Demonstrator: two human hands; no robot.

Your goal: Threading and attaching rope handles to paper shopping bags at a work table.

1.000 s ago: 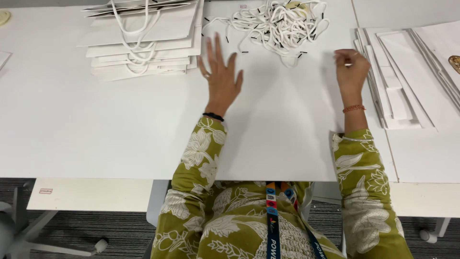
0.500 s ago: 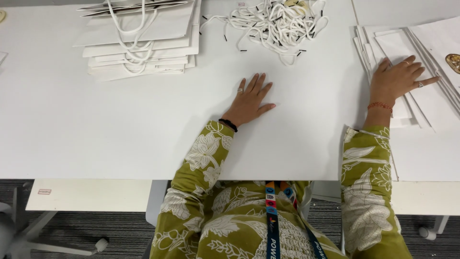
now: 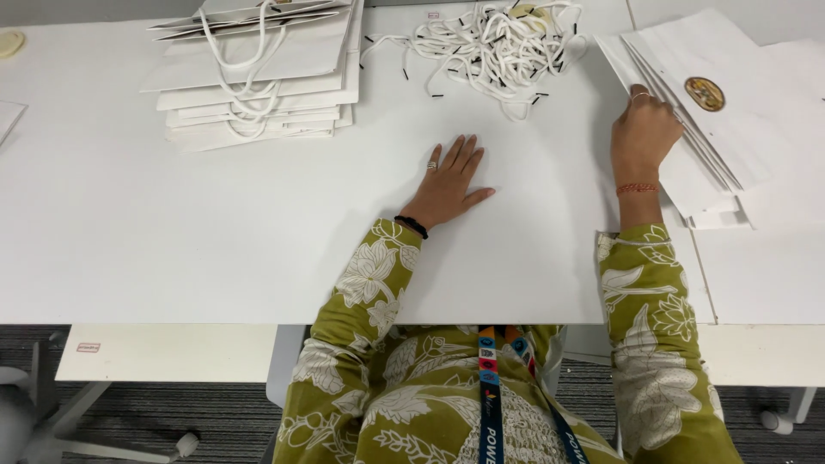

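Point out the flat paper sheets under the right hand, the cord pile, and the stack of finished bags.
flat paper sheets [image 3: 687, 129], head view, upper sheet's face.
cord pile [image 3: 490, 47], head view, middle of the tangle.
stack of finished bags [image 3: 258, 94], head view, top bag's face.

The scene is lit brightly and evenly from above, and the white table [image 3: 172, 223] is rendered almost without tonal variation. Only soft, faint shadows are cast: a pale one beside the left hand [image 3: 451, 180] resting flat on the table, and thin ones under the stack of paper bags [image 3: 258, 77] at the table's far side. No hard glare is seen, though detail is nearly washed out in the white sheets [image 3: 739, 129] touched by the right hand [image 3: 643, 133]. Focus is held across the table. The carpet below the table's near edge is much darker. Slight bending is noticed along the table edges toward the frame corners.
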